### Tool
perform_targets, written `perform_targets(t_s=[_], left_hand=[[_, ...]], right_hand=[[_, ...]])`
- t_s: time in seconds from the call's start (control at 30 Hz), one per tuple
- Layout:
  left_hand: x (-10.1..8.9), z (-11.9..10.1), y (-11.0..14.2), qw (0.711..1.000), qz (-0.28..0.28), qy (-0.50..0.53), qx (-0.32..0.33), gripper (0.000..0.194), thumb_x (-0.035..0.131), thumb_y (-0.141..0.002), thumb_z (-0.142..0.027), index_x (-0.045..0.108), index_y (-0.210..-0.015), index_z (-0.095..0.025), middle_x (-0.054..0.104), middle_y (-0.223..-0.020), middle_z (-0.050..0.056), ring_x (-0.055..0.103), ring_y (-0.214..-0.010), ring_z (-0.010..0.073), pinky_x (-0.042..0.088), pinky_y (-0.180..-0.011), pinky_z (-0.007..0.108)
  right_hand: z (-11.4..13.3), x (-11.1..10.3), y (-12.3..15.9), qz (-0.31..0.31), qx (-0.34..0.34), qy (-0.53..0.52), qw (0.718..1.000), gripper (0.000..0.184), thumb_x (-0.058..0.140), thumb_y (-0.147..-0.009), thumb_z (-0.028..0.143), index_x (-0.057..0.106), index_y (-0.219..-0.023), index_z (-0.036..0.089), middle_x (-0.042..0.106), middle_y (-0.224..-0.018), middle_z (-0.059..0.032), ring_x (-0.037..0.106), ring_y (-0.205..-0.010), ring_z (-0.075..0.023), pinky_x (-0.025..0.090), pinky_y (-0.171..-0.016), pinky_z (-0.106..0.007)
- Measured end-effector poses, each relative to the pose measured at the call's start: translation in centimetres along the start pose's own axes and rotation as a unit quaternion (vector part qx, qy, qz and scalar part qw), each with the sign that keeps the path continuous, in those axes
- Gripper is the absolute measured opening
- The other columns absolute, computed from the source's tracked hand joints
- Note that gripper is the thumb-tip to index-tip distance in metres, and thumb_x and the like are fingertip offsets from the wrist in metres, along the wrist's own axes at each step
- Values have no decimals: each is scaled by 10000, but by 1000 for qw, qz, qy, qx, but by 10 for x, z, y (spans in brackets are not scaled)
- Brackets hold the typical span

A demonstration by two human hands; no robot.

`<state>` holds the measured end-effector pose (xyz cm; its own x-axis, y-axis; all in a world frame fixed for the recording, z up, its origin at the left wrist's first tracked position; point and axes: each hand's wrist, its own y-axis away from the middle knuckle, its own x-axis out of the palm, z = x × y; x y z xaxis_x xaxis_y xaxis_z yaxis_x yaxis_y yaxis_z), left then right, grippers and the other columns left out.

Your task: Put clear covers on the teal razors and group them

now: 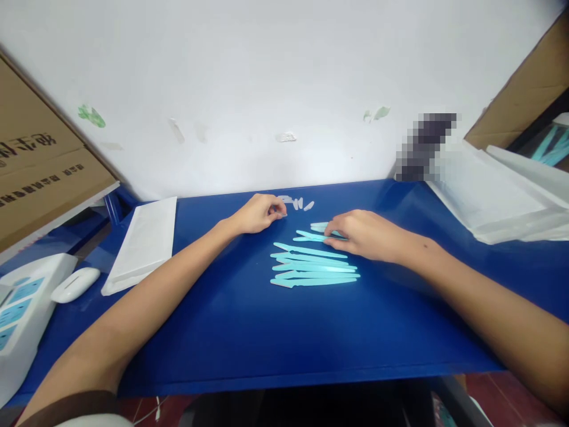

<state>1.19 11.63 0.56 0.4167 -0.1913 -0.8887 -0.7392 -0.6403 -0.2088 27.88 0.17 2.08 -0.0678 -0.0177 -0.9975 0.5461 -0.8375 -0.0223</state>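
So the turquoise eyebrow razors [317, 268] are fanned out mid-table on the blue tabletop [249, 332], and going by a clock face centred on them, the left hand [264, 212] is around 10–11, thumb and fingertips pinched nearly closed on a tiny clear sliver [284, 214], right beside some loose clear plastic pieces [300, 203] at 12. The right hand [355, 232] is between 1 and 2, half curled, thumb and fingers over the handles of the farthest razors, though I honestly can't tell if it's gripping or just touching.

Seven-plus turquoise strips [320, 275]; four-plus translucent pieces [300, 203].
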Motion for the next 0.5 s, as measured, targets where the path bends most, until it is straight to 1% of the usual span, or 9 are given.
perform_targets(t_s=[0.07, 0.13, 0.2, 0.27, 0.37, 0.5], left_hand=[[-3, -4, 1, 997, 21, -69, 28, 245, 539, -889, -122, 766, -973, -163, 726, -977, 84, 660, -821, 184, 500, -787, 303], [-6, -7, 1, 993, 38, -102, 34, 283, 520, -894, -123, 777, -1002, -174, 718, -973, 86, 658, -842, 192, 493, -800, 300], [-8, -10, 1, 994, 52, -90, 14, 291, 527, -890, -133, 779, -1030, -176, 732, -933, 74, 656, -803, 180, 489, -775, 280], [-10, -11, 1, 996, 69, -55, -21, 299, 541, -870, -130, 774, -1054, -168, 752, -910, 60, 651, -747, 160, 483, -732, 257], [-12, -11, 0, 994, 90, -15, -59, 302, 557, -835, -129, 765, -1051, -158, 757, -879, 49, 643, -709, 144, 461, -677, 237], [-13, -10, 1, 994, 88, -23, -54, 221, 596, -857, -239, 756, -987, -161, 687, -720, 19, 584, -615, 130, 415, -610, 235]], right_hand=[[0, 0, 1, -9, -6, -3, 1000, 212, 544, -962, 320, 722, -980, 206, 698, -956, -61, 622, -758, -174, 366, -638, -275], [0, 1, 1, -18, -8, -16, 1000, 186, 545, -956, 313, 692, -955, 199, 673, -960, -54, 597, -733, -158, 366, -638, -270], [-1, 2, 2, -28, -16, -27, 999, 156, 536, -951, 292, 655, -929, 195, 658, -951, -47, 580, -733, -152, 367, -650, -268], [-1, 2, 2, -36, -25, -31, 999, 125, 524, -942, 262, 622, -901, 196, 651, -925, -40, 569, -741, -154, 361, -659, -268], [1, 2, 1, -45, -22, -30, 998, 86, 518, -926, 242, 581, -882, 203, 646, -879, -23, 543, -702, -147, 333, -635, -268], [4, 1, 0, -59, 0, -29, 998, 65, 517, -922, 229, 566, -892, 200, 645, -868, -15, 517, -660, -135, 320, -609, -268]])
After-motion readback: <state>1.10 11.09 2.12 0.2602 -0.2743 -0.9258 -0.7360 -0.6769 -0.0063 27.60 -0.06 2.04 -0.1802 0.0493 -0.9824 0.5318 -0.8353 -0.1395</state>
